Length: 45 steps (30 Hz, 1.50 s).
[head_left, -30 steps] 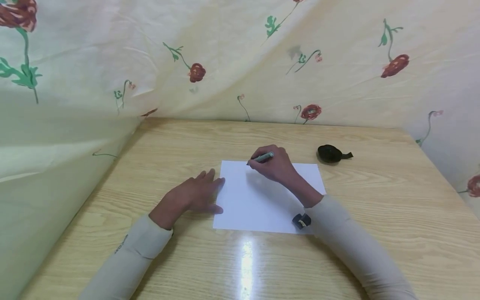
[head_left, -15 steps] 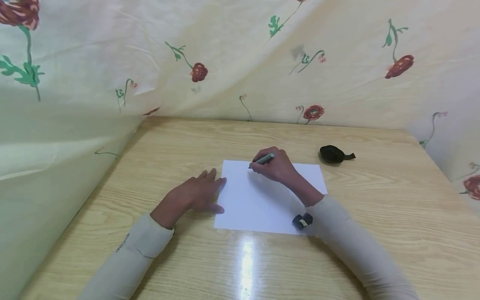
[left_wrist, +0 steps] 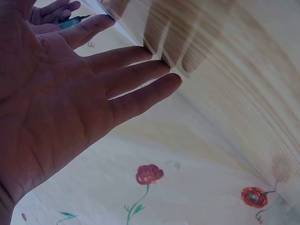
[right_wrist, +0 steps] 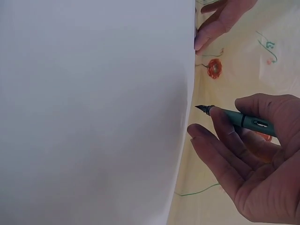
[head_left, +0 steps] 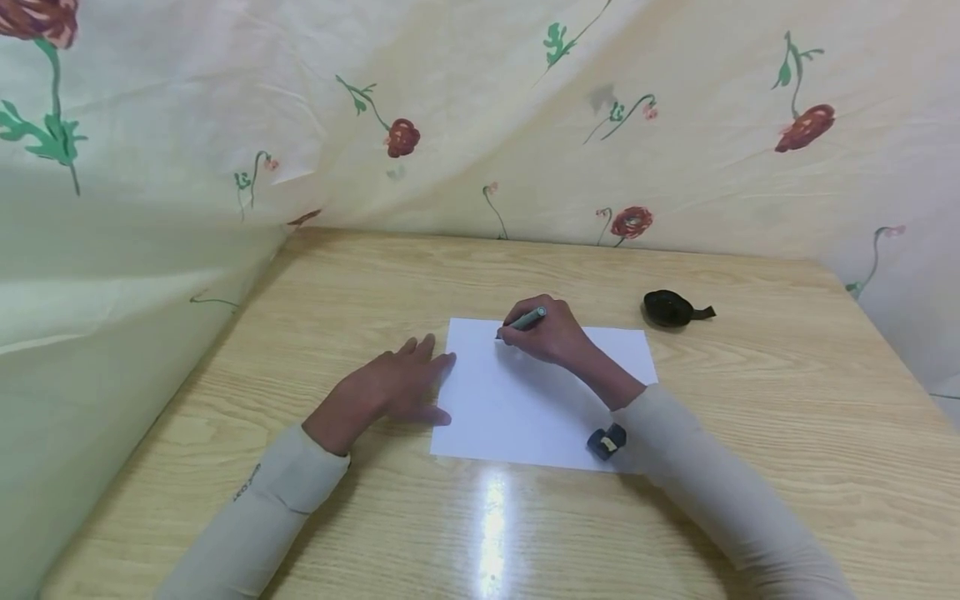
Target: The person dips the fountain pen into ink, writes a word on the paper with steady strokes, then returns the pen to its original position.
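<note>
A green fountain pen [head_left: 525,318] with a dark nib is pinched between thumb and fingers of my right hand [head_left: 551,333]. Its nib points down and left at the upper left part of a white sheet of paper [head_left: 517,417]. In the right wrist view the pen [right_wrist: 255,124] shows its nib close to the paper's edge. My left hand [head_left: 393,383] lies with spread, straight fingers at the sheet's left edge, thumb and index fingertip over the paper. The left wrist view shows the left palm [left_wrist: 61,103] and its extended fingers.
A small black pan-shaped dish [head_left: 667,308] with a short handle sits beyond the sheet's right corner on the wooden table [head_left: 375,533]. Cream flowered cloth [head_left: 450,100] hangs behind the table and along its left side. A dark wrist device [head_left: 606,442] overlaps the sheet's near right corner.
The pen tip has moved slightly toward the near side, away from the sheet's far edge. My left hand keeps its place on the paper's edge. The whole head view has shifted a little.
</note>
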Motion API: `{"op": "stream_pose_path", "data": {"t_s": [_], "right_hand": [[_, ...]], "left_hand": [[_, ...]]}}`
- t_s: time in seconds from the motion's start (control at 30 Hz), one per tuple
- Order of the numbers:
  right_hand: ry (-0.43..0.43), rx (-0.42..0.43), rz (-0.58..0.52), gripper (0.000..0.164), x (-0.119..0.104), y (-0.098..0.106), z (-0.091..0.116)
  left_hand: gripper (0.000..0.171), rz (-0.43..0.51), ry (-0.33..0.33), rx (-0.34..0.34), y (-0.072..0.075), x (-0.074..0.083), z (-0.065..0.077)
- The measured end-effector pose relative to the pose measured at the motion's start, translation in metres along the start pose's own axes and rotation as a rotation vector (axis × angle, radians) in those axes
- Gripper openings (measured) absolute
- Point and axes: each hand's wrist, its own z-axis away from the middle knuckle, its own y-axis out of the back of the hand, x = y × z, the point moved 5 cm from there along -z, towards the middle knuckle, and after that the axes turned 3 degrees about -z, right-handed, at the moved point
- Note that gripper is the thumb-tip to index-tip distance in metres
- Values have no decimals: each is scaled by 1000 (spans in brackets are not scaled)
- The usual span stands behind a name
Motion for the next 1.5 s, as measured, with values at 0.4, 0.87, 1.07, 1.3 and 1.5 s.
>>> {"op": "stream_pose_path", "data": {"t_s": [0.4, 0.87, 1.07, 1.3, 1.5], "right_hand": [[-19, -20, 11, 10, 4, -3, -2], [-7, -10, 43, 7, 3, -5, -3], [-1, -13, 25, 6, 4, -5, -1], [15, -15, 34, 7, 5, -2, 1], [9, -13, 53, 7, 7, 2, 2]], "left_hand": [[87, -8, -6, 3, -1, 1, 2], [88, -5, 0, -9, -3, 1, 0], [88, -1, 1, -10, -3, 2, 1], [88, -9, 2, -9, -2, 3, 1], [88, -3, 8, -12, -3, 3, 1]]}}
